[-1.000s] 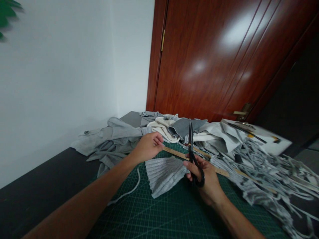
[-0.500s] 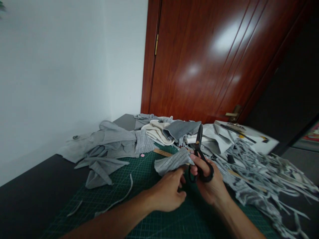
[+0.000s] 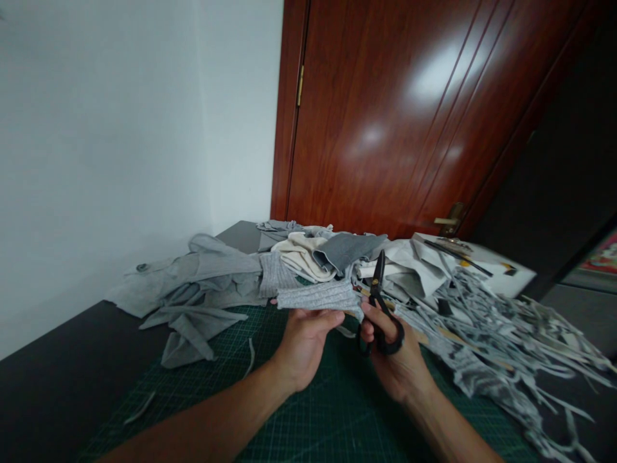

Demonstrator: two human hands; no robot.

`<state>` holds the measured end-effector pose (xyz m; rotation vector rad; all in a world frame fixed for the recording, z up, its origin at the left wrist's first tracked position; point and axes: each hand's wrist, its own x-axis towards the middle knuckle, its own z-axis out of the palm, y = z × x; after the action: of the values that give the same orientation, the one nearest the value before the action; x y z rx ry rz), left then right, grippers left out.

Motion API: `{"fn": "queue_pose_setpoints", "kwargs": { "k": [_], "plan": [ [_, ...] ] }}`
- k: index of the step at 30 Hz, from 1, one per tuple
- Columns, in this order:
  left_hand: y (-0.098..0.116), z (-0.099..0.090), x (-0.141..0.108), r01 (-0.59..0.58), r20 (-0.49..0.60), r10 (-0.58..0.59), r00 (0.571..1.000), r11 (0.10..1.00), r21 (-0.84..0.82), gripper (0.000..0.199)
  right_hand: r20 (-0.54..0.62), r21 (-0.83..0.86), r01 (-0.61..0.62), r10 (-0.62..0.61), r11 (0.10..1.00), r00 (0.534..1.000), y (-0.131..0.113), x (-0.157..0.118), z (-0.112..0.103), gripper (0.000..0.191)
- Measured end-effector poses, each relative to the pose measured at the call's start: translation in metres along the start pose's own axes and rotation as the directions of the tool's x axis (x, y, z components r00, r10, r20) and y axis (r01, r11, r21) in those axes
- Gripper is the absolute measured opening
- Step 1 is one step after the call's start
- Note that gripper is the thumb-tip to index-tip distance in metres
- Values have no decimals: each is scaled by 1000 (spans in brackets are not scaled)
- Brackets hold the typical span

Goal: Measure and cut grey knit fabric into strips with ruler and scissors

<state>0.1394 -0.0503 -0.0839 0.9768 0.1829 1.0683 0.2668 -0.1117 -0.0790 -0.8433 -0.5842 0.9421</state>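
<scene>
A piece of grey ribbed fabric (image 3: 318, 297) is stretched sideways above the green cutting mat (image 3: 308, 418). My left hand (image 3: 304, 347) grips it from below, the thumb lying along its lower edge and the other fingertips hidden behind the cloth. Black scissors (image 3: 378, 283) hang on my right hand (image 3: 396, 357), blades pointing up and away, and look closed. The thumb and finger of that hand also pinch the fabric's right end. Thin fabric strips (image 3: 139, 409) lie on the mat to the left.
Grey cloth pieces (image 3: 222, 270) are heaped at the left, and cream cloth (image 3: 301, 257) with a dark grey piece (image 3: 349, 251) at the back. A large tangle of cut strips (image 3: 511, 334) covers the right side. Behind stand a wooden door (image 3: 376, 128) and a white wall (image 3: 144, 128).
My left hand has turned and moved up and left, from above the fabric to beneath it. The fabric is now spread out flatter and wider. My right hand with the scissors has shifted slightly left.
</scene>
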Motion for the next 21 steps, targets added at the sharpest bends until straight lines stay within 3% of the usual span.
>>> {"fn": "queue_pose_setpoints", "kwargs": {
  "k": [3,14,21],
  "plan": [
    [3,-4,3,13,-72,-14,997,1000,-12,24,17,-27,-8,8,1000,1000,4,-2,0,33],
    [12,-7,6,97,90,-93,992,995,-34,15,66,-122,38,-30,992,997,6,-4,0,35],
    [7,-3,3,77,53,-74,996,996,-48,27,89,-168,71,-57,983,994,7,-4,-3,37]
  ]
}}
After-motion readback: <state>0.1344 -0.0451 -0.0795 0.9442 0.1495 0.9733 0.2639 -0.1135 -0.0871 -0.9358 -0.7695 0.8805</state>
